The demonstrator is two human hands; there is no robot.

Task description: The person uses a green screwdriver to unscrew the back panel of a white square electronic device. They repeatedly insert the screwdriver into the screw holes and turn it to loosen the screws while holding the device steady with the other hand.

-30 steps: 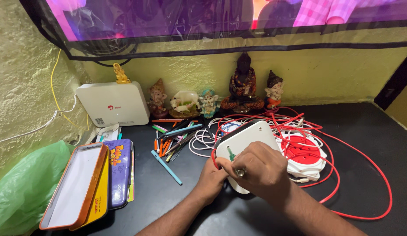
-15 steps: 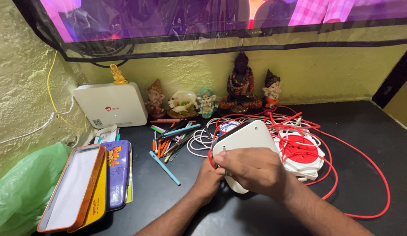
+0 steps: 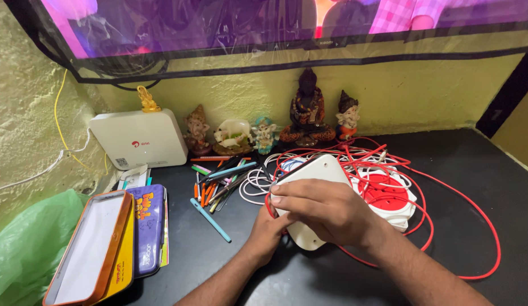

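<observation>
Both hands hold a white square box-like device (image 3: 319,170) with rounded corners, tilted up off the black table (image 3: 479,170). My right hand (image 3: 326,211) lies across its front face with fingers pointing left. My left hand (image 3: 269,232) grips it from below at the lower left edge. A red cable (image 3: 468,209) loops around the device and spreads to the right. Behind it sits a red and white extension reel (image 3: 391,195) wrapped in red and white wires.
Several pens and pencils (image 3: 218,181) lie scattered left of the device. An open tin pencil case (image 3: 94,243) and a purple case (image 3: 146,226) sit at the left, by a green plastic bag (image 3: 26,249). A white router (image 3: 140,139) and small figurines (image 3: 307,110) line the wall under a screen.
My right hand has slid down and flattened over the device's front, its fingers now stretching left. The device stays tilted in both hands; the view shifted slightly.
</observation>
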